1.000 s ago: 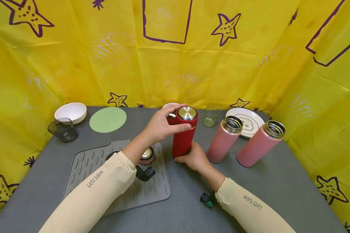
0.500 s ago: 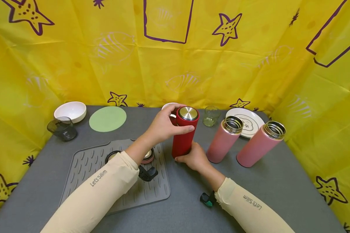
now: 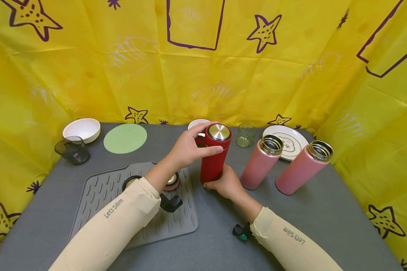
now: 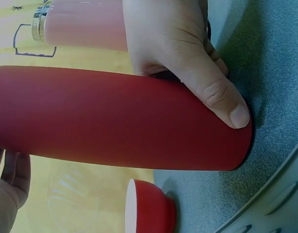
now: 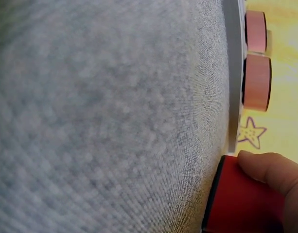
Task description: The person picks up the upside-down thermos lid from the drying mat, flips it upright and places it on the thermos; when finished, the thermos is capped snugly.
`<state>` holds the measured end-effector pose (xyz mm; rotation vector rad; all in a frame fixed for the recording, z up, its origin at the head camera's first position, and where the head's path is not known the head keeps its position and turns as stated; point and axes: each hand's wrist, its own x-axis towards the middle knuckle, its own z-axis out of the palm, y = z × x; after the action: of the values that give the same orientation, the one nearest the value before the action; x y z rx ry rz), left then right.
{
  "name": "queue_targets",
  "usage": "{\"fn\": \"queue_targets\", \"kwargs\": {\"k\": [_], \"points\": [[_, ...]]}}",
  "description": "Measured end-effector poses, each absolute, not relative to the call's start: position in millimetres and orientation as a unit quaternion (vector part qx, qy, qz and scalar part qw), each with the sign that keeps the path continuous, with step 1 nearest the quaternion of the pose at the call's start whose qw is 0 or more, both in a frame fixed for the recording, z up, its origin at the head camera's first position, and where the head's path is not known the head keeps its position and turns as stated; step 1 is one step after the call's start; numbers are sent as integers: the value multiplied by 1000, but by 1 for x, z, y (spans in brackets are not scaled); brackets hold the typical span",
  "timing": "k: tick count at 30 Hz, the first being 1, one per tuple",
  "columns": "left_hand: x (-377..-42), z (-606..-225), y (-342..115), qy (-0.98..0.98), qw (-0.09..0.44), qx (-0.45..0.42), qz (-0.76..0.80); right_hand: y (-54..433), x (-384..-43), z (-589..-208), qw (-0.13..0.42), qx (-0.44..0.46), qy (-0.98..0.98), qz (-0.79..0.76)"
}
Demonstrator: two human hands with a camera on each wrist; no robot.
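Observation:
A red thermos bottle stands upright on the grey table in the head view. Its capped top has a shiny silver disc, and a thin seam runs just beneath the cap. My left hand grips it there, thumb across the near side and fingers behind. Down at the base, my right hand holds the bottle, its thumb lying along the red wall in the left wrist view. To the right are two pink bottles with uncovered metal necks.
Pink lids rest on the grey ribbed mat, partly behind my left forearm. Along the back are a white bowl, dark glass, green disc, clear glass, and white plate. A red-sided bowl sits behind the bottle.
My left hand and forearm shifted slightly right, with the thumb sliding a little along the cap and then back. My right hand and the bottle's base stayed in place.

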<state>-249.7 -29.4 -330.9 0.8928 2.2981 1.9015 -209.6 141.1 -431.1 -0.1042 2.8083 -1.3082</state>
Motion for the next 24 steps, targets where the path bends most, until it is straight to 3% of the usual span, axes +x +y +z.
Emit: {"fn": "queue_targets", "kwargs": {"k": [12,24], "points": [[-249,-332,-29,739,-11,293,606,140,-210,-432,14,-40,909,-416],[-251,-335,-31,731,7,314,606,141,-211,-431,19,-36,909,-416]]}}
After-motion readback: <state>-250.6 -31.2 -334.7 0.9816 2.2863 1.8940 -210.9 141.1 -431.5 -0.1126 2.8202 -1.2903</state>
